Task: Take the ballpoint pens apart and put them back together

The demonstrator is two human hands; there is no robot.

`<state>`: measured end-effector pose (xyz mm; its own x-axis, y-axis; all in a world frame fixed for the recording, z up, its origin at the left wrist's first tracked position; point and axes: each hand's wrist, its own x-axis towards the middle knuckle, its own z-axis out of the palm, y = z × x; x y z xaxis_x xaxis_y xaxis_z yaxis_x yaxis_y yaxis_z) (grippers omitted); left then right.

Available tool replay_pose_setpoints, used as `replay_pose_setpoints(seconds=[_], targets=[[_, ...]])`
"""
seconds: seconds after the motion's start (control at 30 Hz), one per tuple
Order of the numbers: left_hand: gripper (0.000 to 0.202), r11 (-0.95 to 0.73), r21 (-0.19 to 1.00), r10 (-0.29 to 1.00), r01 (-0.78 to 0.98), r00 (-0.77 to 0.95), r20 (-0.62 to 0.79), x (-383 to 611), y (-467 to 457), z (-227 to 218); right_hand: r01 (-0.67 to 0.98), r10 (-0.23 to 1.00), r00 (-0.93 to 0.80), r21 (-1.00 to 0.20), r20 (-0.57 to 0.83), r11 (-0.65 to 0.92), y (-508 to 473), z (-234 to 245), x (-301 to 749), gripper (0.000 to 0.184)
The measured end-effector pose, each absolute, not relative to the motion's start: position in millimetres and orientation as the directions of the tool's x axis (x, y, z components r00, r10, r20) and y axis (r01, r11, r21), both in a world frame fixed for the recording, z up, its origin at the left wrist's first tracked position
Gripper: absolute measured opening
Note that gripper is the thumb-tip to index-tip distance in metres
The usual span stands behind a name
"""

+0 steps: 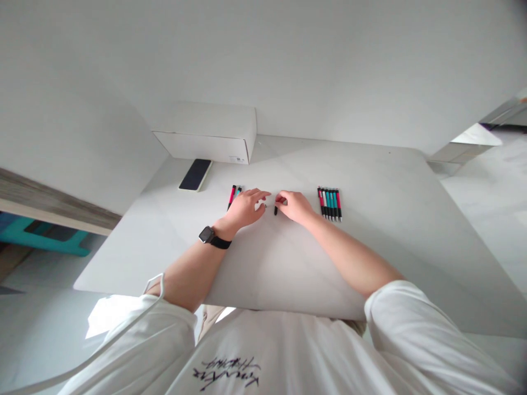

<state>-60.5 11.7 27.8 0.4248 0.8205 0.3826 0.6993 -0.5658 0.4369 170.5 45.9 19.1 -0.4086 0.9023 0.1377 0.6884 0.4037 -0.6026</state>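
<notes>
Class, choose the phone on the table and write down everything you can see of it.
The phone is a slim, rounded oblong with a dark, glossy-looking screen and a pale edge, perhaps a case. It lies flat, screen up, on the table, slanting in the picture with its far end further right. That end is close to the white box; whether they touch is unclear. The left hand and right hand are both apart from it. Its back is hidden.

black thing (275, 210) in right hand (294, 206): mostly covered
box label (237, 159): too tiny lol
teal stool (45, 245): chopped at left
</notes>
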Motion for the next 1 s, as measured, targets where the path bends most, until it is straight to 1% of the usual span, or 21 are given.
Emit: replay_pose_setpoints(seconds=[0.07, 0.2, 0.27, 0.33, 0.43, 0.5, 0.53, 0.6, 0.67, 0.73, 0.83, 0.9, 1.0], targets=[[0.039, -0.523, 0.483, 0.84, 0.702, 0.329, 0.431, -57, 10, 32, 0.712, 0.907, -0.399, -0.578, 0.135, 0.4, 46, 17, 166, 0.005], [0.018, -0.432, 0.543, 0.855, 0.72, 0.135, 0.501, -54, 8, 35, 0.716, 0.903, -0.388, -0.556, 0.184, 0.422, 46, 21, 163, 0.009], [0.02, -0.401, 0.56, 0.856, 0.725, 0.079, 0.511, -54, 8, 36, 0.691, 0.9, -0.366, -0.578, 0.239, 0.434, 47, 30, 168, 0.015], [0.03, -0.401, 0.583, 0.862, 0.707, 0.076, 0.501, -55, 8, 38, 0.656, 0.899, -0.33, -0.616, 0.287, 0.437, 49, 45, 178, 0.021], [0.038, -0.457, 0.646, 0.876, 0.612, 0.182, 0.447, -53, 5, 42, 0.582, 0.906, -0.285, -0.694, 0.313, 0.424, 48, 71, 198, 0.029], [0.04, -0.476, 0.727, 0.879, 0.495, 0.301, 0.37, -49, 2, 46, 0.526, 0.905, -0.286, -0.738, 0.315, 0.423, 42, 84, 211, 0.032], [0.042, -0.458, 0.78, 0.875, 0.426, 0.369, 0.312, -47, 0, 48, 0.498, 0.905, -0.289, -0.759, 0.312, 0.42, 36, 88, 217, 0.033], [0.045, -0.353, 0.887, 0.835, 0.299, 0.528, 0.155, -42, -5, 51, 0.456, 0.909, -0.307, -0.795, 0.281, 0.399, 19, 90, 226, 0.034], [0.048, -0.198, 0.951, 0.721, 0.238, 0.693, -0.024, -36, -10, 53, 0.432, 0.904, -0.368, -0.82, 0.218, 0.374, 0, 84, 233, 0.034], [0.051, -0.073, 0.964, 0.566, 0.257, 0.806, -0.172, -31, -14, 53, 0.418, 0.873, -0.465, -0.832, 0.149, 0.365, -19, 72, 237, 0.028], [0.054, 0.038, 0.938, 0.39, 0.344, 0.859, -0.331, -26, -16, 51, 0.412, 0.823, -0.565, -0.843, 0.062, 0.346, -39, 52, 240, 0.023], [0.056, 0.078, 0.919, 0.338, 0.386, 0.857, -0.389, -24, -15, 48, 0.419, 0.81, -0.587, -0.852, 0.009, 0.313, -44, 41, 241, 0.023], [0.058, 0.083, 0.914, 0.338, 0.397, 0.852, -0.401, -22, -14, 43, 0.445, 0.786, -0.614, -0.852, -0.066, 0.276, -44, 34, 244, 0.024]])
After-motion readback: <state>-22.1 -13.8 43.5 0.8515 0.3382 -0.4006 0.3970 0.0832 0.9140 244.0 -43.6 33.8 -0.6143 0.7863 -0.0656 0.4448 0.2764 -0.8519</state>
